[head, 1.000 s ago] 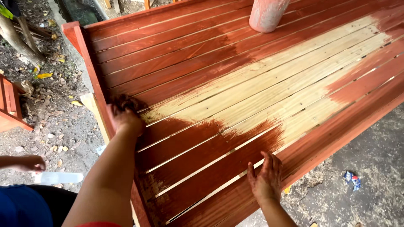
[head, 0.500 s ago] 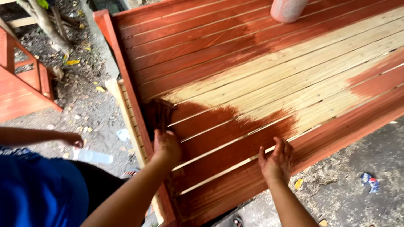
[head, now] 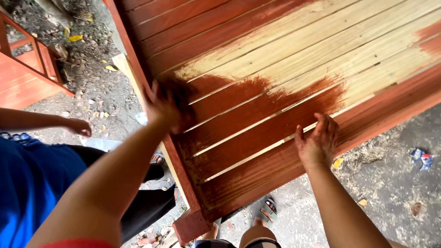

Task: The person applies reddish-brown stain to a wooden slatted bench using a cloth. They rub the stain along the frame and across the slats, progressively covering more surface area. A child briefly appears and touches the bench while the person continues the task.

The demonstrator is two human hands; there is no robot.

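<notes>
Nearest, right hand (head: 317, 143), fingers spread and empty, pressed flat on the stained lower rail, steadying the slatted wooden frame (head: 285, 92). Further up, left hand (head: 165, 105) closed over a dark, blurred staining pad; grip unclear. Best worked along the grain into bare pale slats (head: 349, 50) beyond.

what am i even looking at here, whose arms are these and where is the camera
The camera sits on a person's head and looks down, so the two bare arms are that person's own. In front of them stands a slatted wooden frame, partly stained red-brown, partly bare pale wood. The left hand is blurred and presses a dark stained pad or rag, hard to tell which, on the slats. The right hand, smeared with stain, rests flat on the lower rail. At the left another person in a blue top crouches on gravel.
</notes>
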